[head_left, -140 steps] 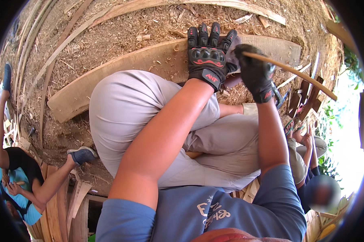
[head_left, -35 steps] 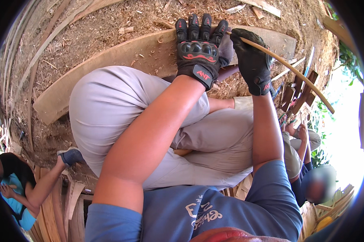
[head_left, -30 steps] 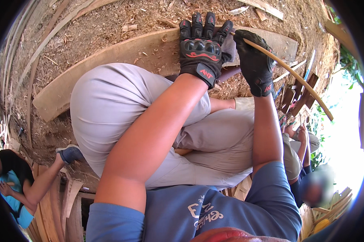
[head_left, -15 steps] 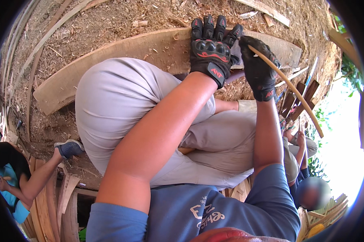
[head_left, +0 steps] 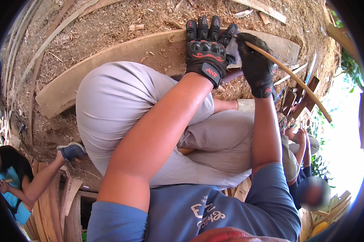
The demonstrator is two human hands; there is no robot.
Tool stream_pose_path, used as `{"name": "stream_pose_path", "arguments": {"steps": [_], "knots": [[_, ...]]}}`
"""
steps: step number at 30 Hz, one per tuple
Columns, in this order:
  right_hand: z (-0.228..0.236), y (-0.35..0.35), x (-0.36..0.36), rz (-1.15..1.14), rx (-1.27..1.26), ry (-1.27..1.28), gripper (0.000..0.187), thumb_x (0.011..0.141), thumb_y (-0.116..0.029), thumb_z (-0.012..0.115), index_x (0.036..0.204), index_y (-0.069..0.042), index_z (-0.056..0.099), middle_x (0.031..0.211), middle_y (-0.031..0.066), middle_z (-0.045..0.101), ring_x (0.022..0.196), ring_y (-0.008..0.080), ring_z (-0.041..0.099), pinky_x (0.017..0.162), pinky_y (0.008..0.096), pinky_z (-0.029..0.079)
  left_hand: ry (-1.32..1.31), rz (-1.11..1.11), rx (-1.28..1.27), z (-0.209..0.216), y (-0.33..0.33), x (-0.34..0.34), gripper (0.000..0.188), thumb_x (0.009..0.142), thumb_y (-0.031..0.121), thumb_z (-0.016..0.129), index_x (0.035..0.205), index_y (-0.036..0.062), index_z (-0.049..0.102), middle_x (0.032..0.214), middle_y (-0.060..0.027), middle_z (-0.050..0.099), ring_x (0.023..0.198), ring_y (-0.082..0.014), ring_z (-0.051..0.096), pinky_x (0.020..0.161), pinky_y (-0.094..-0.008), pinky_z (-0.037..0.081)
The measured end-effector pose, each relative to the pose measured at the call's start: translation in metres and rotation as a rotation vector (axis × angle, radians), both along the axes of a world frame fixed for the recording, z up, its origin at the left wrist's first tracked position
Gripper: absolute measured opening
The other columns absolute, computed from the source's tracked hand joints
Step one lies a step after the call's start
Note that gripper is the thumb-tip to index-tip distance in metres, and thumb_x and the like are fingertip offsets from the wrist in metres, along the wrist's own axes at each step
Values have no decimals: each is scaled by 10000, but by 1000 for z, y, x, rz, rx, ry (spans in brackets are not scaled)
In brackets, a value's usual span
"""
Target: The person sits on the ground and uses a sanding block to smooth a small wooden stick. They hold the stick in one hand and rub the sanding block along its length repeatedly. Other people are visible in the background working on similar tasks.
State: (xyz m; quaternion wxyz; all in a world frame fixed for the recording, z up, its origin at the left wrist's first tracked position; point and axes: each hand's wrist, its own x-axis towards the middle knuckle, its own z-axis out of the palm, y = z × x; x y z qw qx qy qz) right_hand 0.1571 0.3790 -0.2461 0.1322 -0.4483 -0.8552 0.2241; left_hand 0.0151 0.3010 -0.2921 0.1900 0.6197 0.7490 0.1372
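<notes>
My left hand, in a black glove with a hard knuckle guard, lies palm down on a long, curved wooden board. Its fingers are stretched out and spread toward the far side. Just to its right, my right hand, gloved in black too, is closed around a slim, curved wooden stick. The stick sticks out to the lower right, past my forearm. A flat greyish piece shows between the two hands; I cannot make out what it is. My palms hide whatever lies under them.
Shavings and wood scraps cover the ground. Long wood strips curve along the left. Dark wooden blocks lie on the right. Another person sits at the lower left, and a second person at the lower right. My bent knee borders the board.
Both hands have shifted slightly left. The outer end of the stick has swung a little up and right.
</notes>
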Motion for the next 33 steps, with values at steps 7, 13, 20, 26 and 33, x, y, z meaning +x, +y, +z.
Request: {"name": "stream_pose_path", "arguments": {"steps": [7, 13, 20, 26, 33], "knots": [[-7, -2, 1, -48, 7, 59, 133, 950, -74, 713, 1055, -117, 783, 992, 85, 791, 890, 253, 777, 789, 339, 613, 1, -15, 7, 2, 0, -1, 844, 881, 678, 673, 1631, 410, 395, 1655, -148, 434, 1539, -424, 357, 1282, -658, 116], [-1, -6, -3, -35, -31, 24, 116, 953, -119, 729, 1051, -150, 782, 999, 76, 789, 889, 264, 773, 783, 356, 613, -31, 5, 30, 2, 0, -3, 850, 872, 683, 681, 1628, 399, 415, 1635, -149, 460, 1534, -415, 370, 1286, -649, 118], [-3, -11, -3, -31, -7, 101, 131, 932, -93, 710, 1047, -139, 753, 950, 51, 762, 851, 225, 757, 734, 323, 581, -64, 2, 3, 5, 2, -2, 903, 848, 685, 715, 1641, 407, 385, 1655, -144, 438, 1549, -429, 346, 1284, -661, 116], [3, -17, -3, -33, 2, 23, 131, 935, -50, 741, 1054, -83, 788, 1049, 89, 792, 953, 258, 768, 869, 340, 602, 79, -37, 36, -4, 2, -1, 895, 860, 751, 626, 1646, 402, 380, 1650, -157, 433, 1525, -455, 367, 1267, -692, 123], [6, -14, -7, 62, 161, -118, 141, 924, -73, 748, 1054, -102, 797, 980, 88, 795, 897, 271, 776, 809, 369, 616, 28, -38, -21, 2, 3, -3, 987, 811, 651, 759, 1665, 376, 347, 1683, -140, 394, 1561, -433, 315, 1288, -667, 89]]}}
